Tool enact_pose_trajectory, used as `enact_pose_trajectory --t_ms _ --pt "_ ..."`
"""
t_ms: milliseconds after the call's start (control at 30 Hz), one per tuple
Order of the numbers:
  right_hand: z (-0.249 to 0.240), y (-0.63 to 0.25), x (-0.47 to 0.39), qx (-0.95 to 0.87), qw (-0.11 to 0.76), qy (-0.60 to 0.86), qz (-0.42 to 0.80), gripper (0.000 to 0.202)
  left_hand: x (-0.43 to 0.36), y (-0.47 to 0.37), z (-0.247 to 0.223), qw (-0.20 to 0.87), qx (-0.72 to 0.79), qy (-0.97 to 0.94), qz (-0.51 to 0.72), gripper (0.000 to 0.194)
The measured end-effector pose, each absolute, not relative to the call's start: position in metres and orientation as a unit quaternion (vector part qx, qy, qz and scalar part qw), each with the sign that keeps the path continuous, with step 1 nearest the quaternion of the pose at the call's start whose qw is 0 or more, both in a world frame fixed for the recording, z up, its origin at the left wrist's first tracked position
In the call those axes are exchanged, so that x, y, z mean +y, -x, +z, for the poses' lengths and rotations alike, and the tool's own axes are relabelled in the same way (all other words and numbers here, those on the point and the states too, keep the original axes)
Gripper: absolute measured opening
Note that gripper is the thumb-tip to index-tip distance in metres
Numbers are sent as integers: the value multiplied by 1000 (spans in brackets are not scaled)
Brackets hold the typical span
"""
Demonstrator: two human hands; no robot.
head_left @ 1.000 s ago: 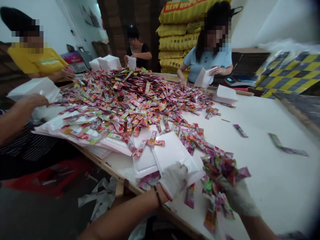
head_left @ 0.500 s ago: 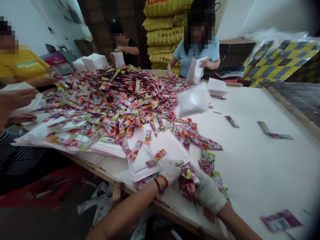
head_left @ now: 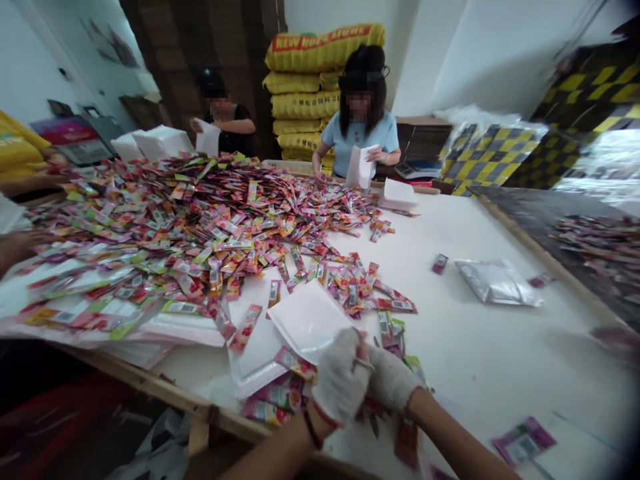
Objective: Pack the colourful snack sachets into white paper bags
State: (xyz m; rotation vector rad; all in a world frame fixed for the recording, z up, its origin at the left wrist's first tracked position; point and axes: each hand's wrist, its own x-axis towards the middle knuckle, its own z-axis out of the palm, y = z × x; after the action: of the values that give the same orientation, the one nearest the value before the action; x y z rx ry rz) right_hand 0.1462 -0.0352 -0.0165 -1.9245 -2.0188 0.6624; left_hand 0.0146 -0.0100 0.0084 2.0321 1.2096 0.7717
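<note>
1. Gloved hands meet over a white table (head_left: 465, 360): the left hand (head_left: 341, 373) is curled closed, a thin grey object (head_left: 366, 365) poking from its fingers; the right hand (head_left: 393, 379) presses alongside, its fingertips hidden and its hold impossible to tell.
2. Bright sachets (head_left: 283, 393) lie just left of the grip, others partly beneath it; a white packet (head_left: 310, 313) sits just beyond.
3. The sachets look light, limp and slick, likely to slide when bunched, and best pinched mid-body; the packet seems light but stiffer, best taken by an edge.
4. Half a second earlier, sachets showed bunched between the gloves and a shiny bag (head_left: 497, 283) was a blur beyond; now that bunch is out of sight and the bag rests well right of the grip.
</note>
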Motion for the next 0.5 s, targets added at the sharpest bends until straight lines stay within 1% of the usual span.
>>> enact_pose_trajectory --t_ms 67,133,200,267,333,400,500 --pt "-18 -139 -32 -681 108 685 237 34 5 1 7 351 482 -760 260 18" --pt "-19 -133 -33 -665 80 702 241 38 17 11 6 396 478 -764 178 16" --pt "-20 -129 -37 -657 74 711 240 41 22 15 4 402 469 -777 122 11" --pt "-21 -127 -44 -656 87 716 224 48 22 13 2 350 464 -806 112 8" --pt "-22 -127 -50 -659 94 719 200 50 19 9 4 292 447 -838 115 12" --pt "-20 -127 -50 -665 80 718 189 45 15 6 10 254 438 -855 116 14" --pt "-11 -128 -40 -674 36 710 203 33 9 3 19 204 450 -863 104 14"
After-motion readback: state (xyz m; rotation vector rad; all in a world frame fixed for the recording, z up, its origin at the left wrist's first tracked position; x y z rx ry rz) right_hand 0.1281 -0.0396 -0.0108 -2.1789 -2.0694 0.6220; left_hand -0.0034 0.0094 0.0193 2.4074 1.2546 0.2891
